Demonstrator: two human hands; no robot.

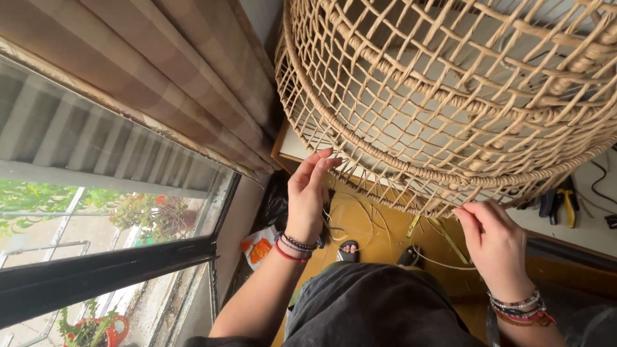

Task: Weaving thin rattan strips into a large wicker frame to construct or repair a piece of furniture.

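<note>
Hands at woven rattan basket: left hand open against rim, right hand pinching a strand.

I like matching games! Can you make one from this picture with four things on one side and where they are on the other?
Things:
1. left hand
2. right hand
3. pliers
4. curtain

Places:
A. on the white surface at the far right
B. hanging beside the window
C. flat against the woven basket, near its left edge
D. pinching strands at the basket's bottom rim

Pairs: 1-C, 2-D, 3-A, 4-B
</note>
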